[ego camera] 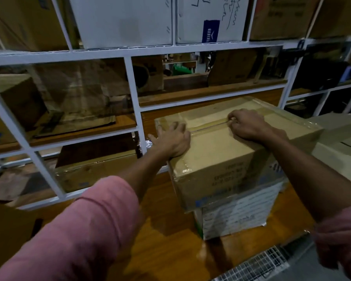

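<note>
A brown cardboard box (221, 159), its top sealed with clear tape, sits on a white printed box (237, 216) on a wooden shelf surface. My left hand (172, 138) lies on the top left corner of the brown box, fingers spread and slightly bent, pressing down. My right hand (245, 124) rests on the middle of the top, its fingertips curled at the tape seam (209, 126) that runs across the lid. Whether they pinch the tape or a small tool I cannot make out. Both forearms reach out from pink sleeves.
White metal racking (134, 92) stands right behind the box, its bays holding cardboard boxes and flattened cartons. Two white boxes (126, 21) sit on the upper shelf. Another pale box (340, 142) is at the right. A wire mesh panel (257, 264) lies at the lower right.
</note>
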`<state>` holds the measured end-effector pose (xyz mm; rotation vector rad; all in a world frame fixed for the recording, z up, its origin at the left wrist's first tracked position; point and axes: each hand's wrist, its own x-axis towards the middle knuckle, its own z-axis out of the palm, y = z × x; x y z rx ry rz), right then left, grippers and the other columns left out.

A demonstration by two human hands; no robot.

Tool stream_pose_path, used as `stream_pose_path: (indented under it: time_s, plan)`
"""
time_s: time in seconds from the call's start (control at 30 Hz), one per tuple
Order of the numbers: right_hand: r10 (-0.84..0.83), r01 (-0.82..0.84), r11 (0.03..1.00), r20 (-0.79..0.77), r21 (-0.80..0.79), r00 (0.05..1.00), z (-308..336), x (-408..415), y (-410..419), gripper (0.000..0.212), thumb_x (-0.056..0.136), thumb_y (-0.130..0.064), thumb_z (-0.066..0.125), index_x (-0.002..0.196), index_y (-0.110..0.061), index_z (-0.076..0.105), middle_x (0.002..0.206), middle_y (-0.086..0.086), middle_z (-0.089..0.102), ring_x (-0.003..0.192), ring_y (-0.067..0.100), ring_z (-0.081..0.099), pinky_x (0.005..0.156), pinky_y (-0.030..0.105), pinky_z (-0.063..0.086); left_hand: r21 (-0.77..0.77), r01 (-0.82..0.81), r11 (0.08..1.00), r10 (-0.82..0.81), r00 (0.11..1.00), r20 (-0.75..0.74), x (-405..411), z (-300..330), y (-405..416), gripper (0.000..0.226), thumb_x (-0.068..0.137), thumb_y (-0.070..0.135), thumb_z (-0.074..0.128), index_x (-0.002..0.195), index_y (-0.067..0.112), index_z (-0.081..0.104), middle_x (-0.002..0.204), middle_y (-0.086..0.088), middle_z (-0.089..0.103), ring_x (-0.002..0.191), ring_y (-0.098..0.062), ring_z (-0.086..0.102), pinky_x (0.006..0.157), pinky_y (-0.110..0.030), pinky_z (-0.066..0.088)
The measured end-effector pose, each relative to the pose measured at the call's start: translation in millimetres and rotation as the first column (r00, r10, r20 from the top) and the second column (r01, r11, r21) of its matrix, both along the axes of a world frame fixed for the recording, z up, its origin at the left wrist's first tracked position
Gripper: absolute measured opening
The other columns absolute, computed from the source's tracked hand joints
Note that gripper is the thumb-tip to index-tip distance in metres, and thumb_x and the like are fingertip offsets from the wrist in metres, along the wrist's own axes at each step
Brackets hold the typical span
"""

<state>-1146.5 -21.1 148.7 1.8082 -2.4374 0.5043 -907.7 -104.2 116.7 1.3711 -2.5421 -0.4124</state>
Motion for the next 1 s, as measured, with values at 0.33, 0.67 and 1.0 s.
stream_pose_path:
  time_s: [0.33, 0.67, 1.0]
  plan:
    - [-0.157, 0.158, 0.987, -0.095, 0.003, 0.983, 6.3, -15.3, -6.1, 0.042, 0.102, -0.042, 0.045, 0.127, -0.015, 0.064, 0.139, 0.020, 0.055, 0.133, 0.044, 0.039, 0.106, 0.055, 0.031, -0.023, 0.004, 1.000, -0.003, 1.000, 0.010, 12.8, -5.2, -9.0, 0.057, 0.107, 0.054, 0.021, 0.161, 0.036, 0.022, 0.172, 0.004, 0.013, 0.155, -0.046, 0.001, 0.117, -0.072, 0.002]
    - [-0.229, 0.245, 0.943, -0.097, 0.224, 0.969, 17.7, -30.8, -3.1, 0.089, 0.082, -0.091, 0.030, 0.153, -0.038, 0.037, 0.168, 0.009, 0.022, 0.150, 0.053, 0.010, 0.107, 0.083, 0.000, -0.015, -0.047, 0.999, 0.048, 0.999, 0.021, 41.2, -10.0, -14.2, 0.056, 0.107, 0.054, 0.019, 0.161, 0.037, 0.021, 0.171, 0.009, 0.012, 0.152, -0.049, 0.007, 0.117, -0.072, 0.010]
    - [-0.265, 0.273, 0.942, -0.066, 0.193, 0.962, 13.6, -27.1, 19.2, 0.088, 0.082, -0.092, 0.030, 0.149, -0.036, 0.045, 0.166, 0.009, 0.026, 0.146, 0.053, 0.020, 0.111, 0.074, 0.016, 0.094, -0.020, 0.995, 0.039, 0.978, -0.203, 27.9, -7.9, -19.7, 0.045, 0.101, 0.047, 0.034, 0.139, 0.022, 0.039, 0.144, -0.011, 0.047, 0.122, -0.035, 0.049, 0.105, -0.059, 0.040]
